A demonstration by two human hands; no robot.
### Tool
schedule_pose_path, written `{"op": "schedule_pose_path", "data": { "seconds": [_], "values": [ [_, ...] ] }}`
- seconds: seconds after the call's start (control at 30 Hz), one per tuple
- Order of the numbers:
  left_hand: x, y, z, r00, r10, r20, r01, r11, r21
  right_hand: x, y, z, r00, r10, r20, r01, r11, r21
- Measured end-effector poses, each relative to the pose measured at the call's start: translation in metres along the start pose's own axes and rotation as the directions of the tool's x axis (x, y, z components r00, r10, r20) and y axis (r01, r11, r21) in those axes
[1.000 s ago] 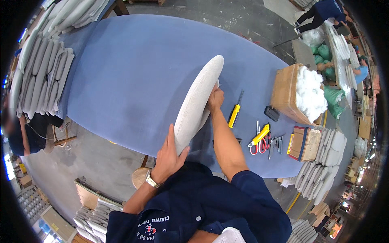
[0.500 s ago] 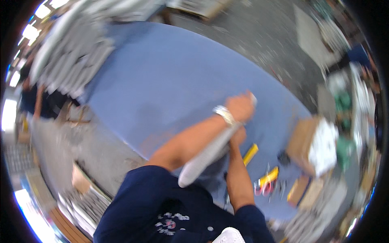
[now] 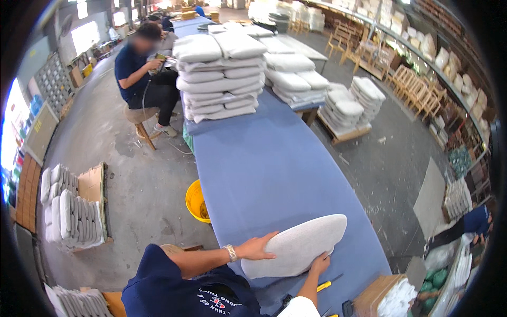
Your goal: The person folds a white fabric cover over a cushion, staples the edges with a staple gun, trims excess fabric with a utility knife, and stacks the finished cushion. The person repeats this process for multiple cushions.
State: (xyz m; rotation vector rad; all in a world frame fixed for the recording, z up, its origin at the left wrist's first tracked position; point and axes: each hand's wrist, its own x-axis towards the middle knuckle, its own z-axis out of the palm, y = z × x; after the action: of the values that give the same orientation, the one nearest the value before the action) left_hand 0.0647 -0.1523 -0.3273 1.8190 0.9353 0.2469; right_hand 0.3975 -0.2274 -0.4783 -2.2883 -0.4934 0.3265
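A light grey, padded seat cushion [image 3: 301, 245] with rounded corners is held tilted over the blue table near its front end, its broad face turned toward me. My left hand [image 3: 257, 247], with a metal watch at the wrist, grips the cushion's left edge. Its thumb lies on the near face. My right hand [image 3: 319, 262] is closed on the cushion's lower right edge, with its fingers partly hidden. Just below the right hand, a yellow tool [image 3: 323, 286] lies on the table, partly covered by my forearm.
Stacks of similar cushions [image 3: 222, 79] stand on the far part of the blue table [image 3: 264, 164]. A cardboard box [image 3: 372, 297] with white material sits at the near right. A yellow bucket [image 3: 195, 201] stands left of the table. A seated person [image 3: 134, 68] works at far left.
The view has swung and lifted, bringing the far stacks in. The cushion, earlier blurred and edge-on beside my crossed forearms, now shows its broad face, with my hands apart on its edges.
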Motion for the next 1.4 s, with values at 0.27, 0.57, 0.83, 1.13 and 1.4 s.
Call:
{"op": "schedule_pose_path", "data": {
  "seconds": [0.27, 0.57, 0.83, 1.13, 1.4],
  "values": [
    [-0.031, -0.053, 0.032, 0.921, -0.383, 0.062, 0.266, 0.507, -0.82, -0.099, -0.019, -0.025, 0.844, 0.055, 0.533, -0.397, 0.733, 0.553],
    [-0.071, -0.038, 0.042, 0.928, -0.339, 0.152, 0.268, 0.328, -0.906, -0.119, -0.068, -0.077, 0.814, -0.351, 0.463, 0.063, 0.846, 0.53],
    [-0.099, -0.138, -0.025, 0.889, -0.222, 0.4, 0.455, 0.519, -0.724, -0.264, -0.177, -0.164, 0.761, -0.41, 0.503, 0.164, 0.872, 0.462],
    [-0.118, -0.173, -0.08, 0.756, -0.427, 0.496, 0.632, 0.673, -0.384, -0.173, -0.077, -0.131, 0.872, -0.216, 0.44, -0.013, 0.887, 0.462],
    [-0.098, -0.177, -0.098, 0.779, -0.458, 0.428, 0.538, 0.839, -0.083, -0.125, -0.049, -0.128, 0.862, -0.393, 0.32, 0.173, 0.821, 0.544]
  ]
}}
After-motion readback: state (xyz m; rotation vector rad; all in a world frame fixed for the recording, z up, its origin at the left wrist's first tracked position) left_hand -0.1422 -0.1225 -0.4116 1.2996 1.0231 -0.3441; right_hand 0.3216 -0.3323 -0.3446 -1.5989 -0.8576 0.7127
